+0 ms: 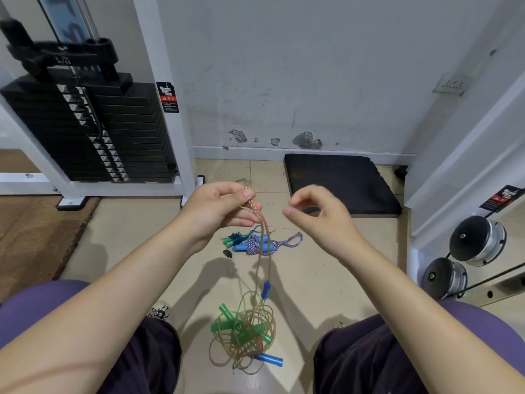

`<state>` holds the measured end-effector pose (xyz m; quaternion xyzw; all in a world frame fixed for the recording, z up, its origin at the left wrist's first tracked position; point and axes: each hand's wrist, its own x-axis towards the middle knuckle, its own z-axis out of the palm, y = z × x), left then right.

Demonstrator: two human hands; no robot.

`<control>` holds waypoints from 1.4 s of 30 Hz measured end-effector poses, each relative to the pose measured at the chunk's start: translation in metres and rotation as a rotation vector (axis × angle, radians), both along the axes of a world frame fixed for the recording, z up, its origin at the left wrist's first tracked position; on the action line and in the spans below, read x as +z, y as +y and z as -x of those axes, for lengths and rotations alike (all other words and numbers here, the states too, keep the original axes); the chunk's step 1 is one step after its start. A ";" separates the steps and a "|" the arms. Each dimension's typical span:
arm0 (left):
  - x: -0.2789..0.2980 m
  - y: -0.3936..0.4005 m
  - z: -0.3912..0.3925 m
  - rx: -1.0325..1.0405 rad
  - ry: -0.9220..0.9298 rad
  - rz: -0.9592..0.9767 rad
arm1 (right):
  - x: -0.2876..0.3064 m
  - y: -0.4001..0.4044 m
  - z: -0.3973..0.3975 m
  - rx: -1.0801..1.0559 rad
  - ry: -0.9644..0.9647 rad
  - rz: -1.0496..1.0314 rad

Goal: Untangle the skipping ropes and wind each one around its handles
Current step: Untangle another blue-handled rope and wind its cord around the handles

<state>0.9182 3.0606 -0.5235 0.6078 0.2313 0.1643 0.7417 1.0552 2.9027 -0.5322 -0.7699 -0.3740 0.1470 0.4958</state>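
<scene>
Lying between the feet, the tangle [243,336] was still knotted, while the left hand [216,211] gripped orange handles [252,203], the right hand [315,211] hovered loosely curled and empty, and beyond, one wound rope [257,244] looked finished.

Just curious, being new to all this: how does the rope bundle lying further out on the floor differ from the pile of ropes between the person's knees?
The far bundle is wound: purple-and-white rope wrapped round blue handles. The near pile is a loose snarl of thin, clear orange and green cords with green and blue handles sticking out.

The far bundle lies untouched; a cord from the near pile rises to the left hand, which grips it.

Both rest on the tiled floor.
</scene>
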 end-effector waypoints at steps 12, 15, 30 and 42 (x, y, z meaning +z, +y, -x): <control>-0.008 0.000 0.000 -0.202 0.010 0.028 | 0.002 0.006 0.015 0.308 0.386 -0.012; -0.016 -0.006 0.002 -0.423 0.142 -0.098 | 0.010 0.003 0.011 0.249 0.426 -0.143; -0.018 -0.013 -0.006 -0.186 0.068 -0.046 | 0.001 -0.003 0.003 0.365 0.359 0.220; -0.024 -0.003 0.000 -0.466 0.201 -0.129 | 0.005 0.002 0.016 0.310 0.522 0.022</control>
